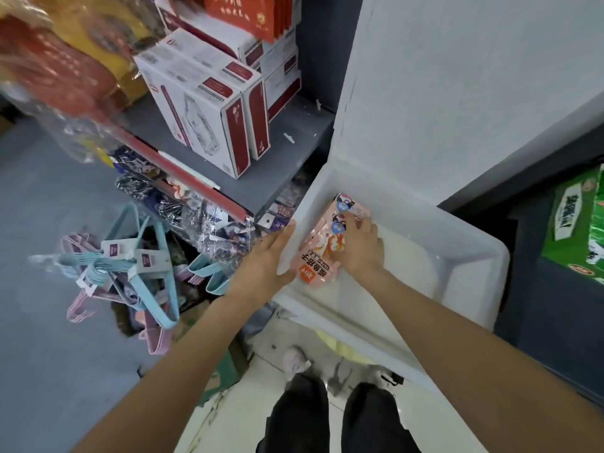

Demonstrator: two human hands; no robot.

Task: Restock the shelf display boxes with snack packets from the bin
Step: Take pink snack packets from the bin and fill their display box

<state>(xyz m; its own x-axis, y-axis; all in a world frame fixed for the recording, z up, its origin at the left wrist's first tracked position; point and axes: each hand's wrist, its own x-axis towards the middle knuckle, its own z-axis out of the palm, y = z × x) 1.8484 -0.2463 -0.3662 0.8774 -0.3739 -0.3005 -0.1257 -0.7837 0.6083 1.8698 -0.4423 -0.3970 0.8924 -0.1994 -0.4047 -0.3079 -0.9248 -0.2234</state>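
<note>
A translucent white plastic bin (470, 256) stands in front of me with its lid raised behind it. Inside, against the bin's left wall, lies a pink snack packet (322, 253) with cartoon faces and orange print. My right hand (359, 245) is down in the bin, its fingers curled over the packet's right side. My left hand (264, 259) is outside the bin, with straight fingers laid flat against the outer left wall. The rest of the bin's floor looks bare.
A grey shelf (294, 148) to the left carries white and dark red boxes (209, 116). Below it hang plastic-wrapped goods and pastel hangers (130, 266). A green carton (575, 230) sits at the right. My legs and shoes stand on the tiled floor below the bin.
</note>
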